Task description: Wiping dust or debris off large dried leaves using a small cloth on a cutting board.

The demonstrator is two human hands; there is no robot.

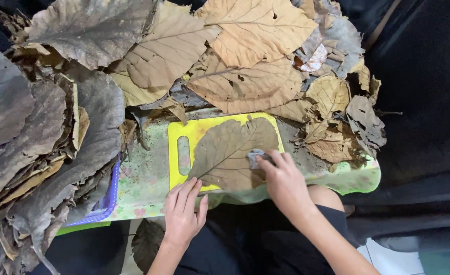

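Note:
A large dry brown leaf (230, 153) lies flat on a yellow cutting board (184, 133) with a slot handle. My left hand (184, 211) rests at the leaf's near left edge, fingers spread and pressing its stem end down. My right hand (283, 181) is closed on a small grey cloth (255, 156), which it presses against the leaf's right side.
The board sits on a low table with a pale green patterned cover (143, 178). Heaps of dry leaves (235, 61) crowd the far side and the left (41, 132). A purple tray rim (112, 196) shows under the left pile. One leaf (146, 243) lies on the floor.

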